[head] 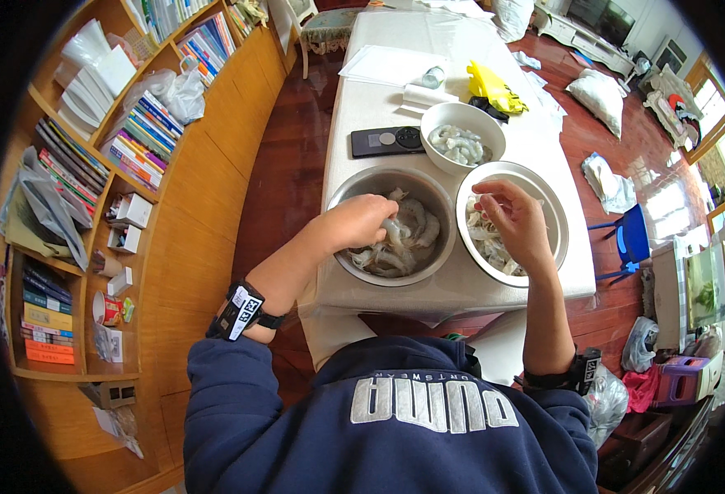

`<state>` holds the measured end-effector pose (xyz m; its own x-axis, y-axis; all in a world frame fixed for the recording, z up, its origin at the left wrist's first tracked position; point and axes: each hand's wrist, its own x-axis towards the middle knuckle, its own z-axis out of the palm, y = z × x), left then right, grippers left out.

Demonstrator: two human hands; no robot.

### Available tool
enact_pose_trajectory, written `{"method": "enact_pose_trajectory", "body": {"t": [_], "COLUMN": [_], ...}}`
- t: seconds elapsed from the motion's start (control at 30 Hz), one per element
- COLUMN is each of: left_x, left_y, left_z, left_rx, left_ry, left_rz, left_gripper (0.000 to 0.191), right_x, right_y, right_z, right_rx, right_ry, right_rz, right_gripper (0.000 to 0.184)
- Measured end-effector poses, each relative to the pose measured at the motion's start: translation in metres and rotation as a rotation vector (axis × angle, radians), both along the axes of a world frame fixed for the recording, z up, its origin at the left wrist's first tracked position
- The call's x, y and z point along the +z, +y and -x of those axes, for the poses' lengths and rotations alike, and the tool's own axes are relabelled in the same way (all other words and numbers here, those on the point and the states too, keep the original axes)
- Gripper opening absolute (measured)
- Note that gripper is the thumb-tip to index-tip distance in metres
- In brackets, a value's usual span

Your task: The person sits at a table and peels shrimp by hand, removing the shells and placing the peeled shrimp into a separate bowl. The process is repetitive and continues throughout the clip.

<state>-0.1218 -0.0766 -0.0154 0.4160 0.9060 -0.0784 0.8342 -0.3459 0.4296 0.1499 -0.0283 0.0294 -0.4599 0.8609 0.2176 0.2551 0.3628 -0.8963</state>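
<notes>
My left hand [365, 219] reaches into a stainless steel bowl [340, 199] of whole raw shrimp [421, 225]. Its thumb and fingers close on one translucent shrimp at the near side of the pile. To the right, my right hand [514, 219] hovers over a white bowl [557, 216] with shrimp heads and shells [486, 241] in it. Its fingers are curled and a little apart, and nothing shows between them. Behind both, a smaller white bowl [432, 148] contains peeled shrimp [459, 145].
On the covered table [393, 34] lie a dark phone [386, 141], white papers [387, 63], a glass [433, 77] on its side, and a yellow plastic bag [492, 86]. A wooden bookshelf [195, 247] runs along the left. A blue stool [633, 238] stands at the right.
</notes>
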Motion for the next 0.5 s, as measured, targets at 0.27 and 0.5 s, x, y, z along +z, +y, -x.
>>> {"method": "enact_pose_trajectory", "body": {"t": [0.27, 0.5], "left_x": [0.018, 0.015], "left_y": [-0.004, -0.009], "left_z": [0.014, 0.018], "left_rx": [0.301, 0.423], "left_ry": [-0.674, -0.977], "left_rz": [0.275, 0.389], "left_gripper": [0.015, 0.022], "right_x": [-0.003, -0.022], "right_y": [-0.012, -0.023], "right_z": [0.017, 0.058], "right_rx": [0.076, 0.21], "right_ry": [-0.065, -0.081], "right_rz": [0.032, 0.083], "right_gripper": [0.019, 0.03]}}
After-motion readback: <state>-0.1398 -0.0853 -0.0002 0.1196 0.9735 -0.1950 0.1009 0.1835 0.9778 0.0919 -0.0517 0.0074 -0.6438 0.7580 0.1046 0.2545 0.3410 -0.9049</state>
